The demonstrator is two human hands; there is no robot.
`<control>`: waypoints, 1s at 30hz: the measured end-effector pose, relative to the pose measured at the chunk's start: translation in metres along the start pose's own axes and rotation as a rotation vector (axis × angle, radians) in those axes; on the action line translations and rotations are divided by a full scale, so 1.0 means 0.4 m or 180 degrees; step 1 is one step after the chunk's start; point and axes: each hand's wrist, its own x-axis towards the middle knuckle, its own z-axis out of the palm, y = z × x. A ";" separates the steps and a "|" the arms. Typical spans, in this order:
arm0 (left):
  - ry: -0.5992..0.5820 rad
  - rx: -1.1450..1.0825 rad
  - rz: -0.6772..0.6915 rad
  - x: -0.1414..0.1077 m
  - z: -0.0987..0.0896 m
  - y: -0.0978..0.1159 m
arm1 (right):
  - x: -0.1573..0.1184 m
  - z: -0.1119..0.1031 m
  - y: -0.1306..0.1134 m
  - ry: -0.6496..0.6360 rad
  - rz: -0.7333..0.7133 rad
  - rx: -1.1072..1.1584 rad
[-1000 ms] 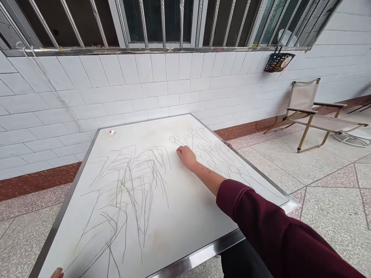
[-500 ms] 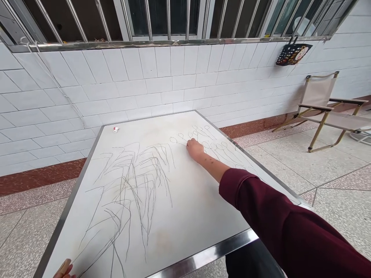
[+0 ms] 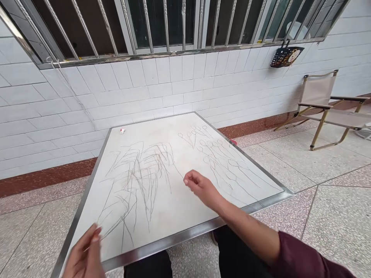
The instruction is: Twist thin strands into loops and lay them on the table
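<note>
Thin dark wire pieces (image 3: 142, 181) lie bent and tangled on the left half of the white table (image 3: 174, 216). On the right half are wires with looped ends (image 3: 214, 154). My right hand (image 3: 199, 187) is over the table's middle, its fingers pinched on a thin wire that runs up and left from the fingertips. At the lower left, over the near corner, my left hand (image 3: 87, 251) has thumb and fingers together; a thin wire seems to run from its fingertips, and something small and reddish shows there.
A small white and red object (image 3: 122, 131) lies near the table's far left corner. A tiled wall with a barred window stands behind. To the right are a folding chair (image 3: 317, 92) and a hanging dark bag (image 3: 286, 55).
My right hand has drawn back from the looped wires toward me, bringing a wire along. My left hand has come up further into view. The view has shifted slightly.
</note>
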 end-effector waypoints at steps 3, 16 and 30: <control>-0.1271 -0.0944 -0.0486 -0.078 0.057 0.079 | -0.148 0.050 -0.025 0.0025 -0.0092 0.0515; -0.1952 -0.1932 -0.1081 -0.261 0.092 0.135 | -0.348 0.040 -0.053 -0.0164 -0.0279 0.0343; -0.2706 -0.1404 -0.0770 -0.353 0.074 0.096 | -0.376 0.003 -0.104 0.0488 -0.0452 0.0620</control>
